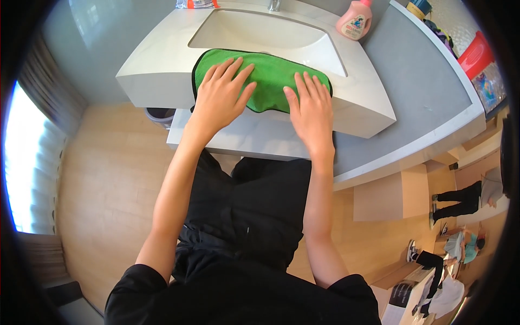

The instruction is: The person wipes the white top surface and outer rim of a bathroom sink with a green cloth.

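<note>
A green cloth (268, 81) with dark edging lies spread over the front rim of the white sink (238, 30), its lower part hanging over the counter's front face. My left hand (225, 92) rests on the cloth's left part, palm down, fingers stretched and slightly apart. On the right part lies my right hand (311, 105), also flat, with the thumb held away from the fingers. Neither hand grips the cloth. What is beneath the cloth is hidden.
A pink bottle (355, 20) stands on the counter right of the sink, near the faucet (274, 5). A plastic packet (196, 3) sits at the back left. Below the counter is a bin (160, 116). A grey partition (414, 86) curves along the right; other people are beyond it.
</note>
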Motion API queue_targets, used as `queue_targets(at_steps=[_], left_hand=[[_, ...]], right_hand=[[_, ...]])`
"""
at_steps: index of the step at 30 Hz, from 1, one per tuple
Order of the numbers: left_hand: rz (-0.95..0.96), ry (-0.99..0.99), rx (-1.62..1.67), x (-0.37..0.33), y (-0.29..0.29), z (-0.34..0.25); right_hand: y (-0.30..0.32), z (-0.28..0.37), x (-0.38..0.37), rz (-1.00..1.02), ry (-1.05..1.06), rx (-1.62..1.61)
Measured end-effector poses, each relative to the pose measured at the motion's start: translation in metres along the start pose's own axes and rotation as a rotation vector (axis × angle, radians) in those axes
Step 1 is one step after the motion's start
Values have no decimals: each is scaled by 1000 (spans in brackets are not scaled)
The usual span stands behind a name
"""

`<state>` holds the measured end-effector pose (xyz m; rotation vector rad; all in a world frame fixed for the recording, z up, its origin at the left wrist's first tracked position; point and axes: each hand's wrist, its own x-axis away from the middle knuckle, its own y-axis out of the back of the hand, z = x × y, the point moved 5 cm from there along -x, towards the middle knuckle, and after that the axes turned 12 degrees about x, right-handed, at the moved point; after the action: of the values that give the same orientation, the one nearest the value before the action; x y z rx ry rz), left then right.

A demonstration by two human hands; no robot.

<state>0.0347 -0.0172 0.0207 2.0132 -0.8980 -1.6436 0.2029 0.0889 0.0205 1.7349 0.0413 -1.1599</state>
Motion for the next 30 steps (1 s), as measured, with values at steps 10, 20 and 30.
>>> queue_targets(at_steps=[10,20,30], left_hand=[[140,127,-91,-61,-47,47],[492,378,7,-100,-66,87],[277,194,32,-81,-54,79]], right_hand=[[-62,-30,-67,272,-1,12],[-97,-54,-110,668,-128,17],[-67,-43,-89,514,-121,-54]])
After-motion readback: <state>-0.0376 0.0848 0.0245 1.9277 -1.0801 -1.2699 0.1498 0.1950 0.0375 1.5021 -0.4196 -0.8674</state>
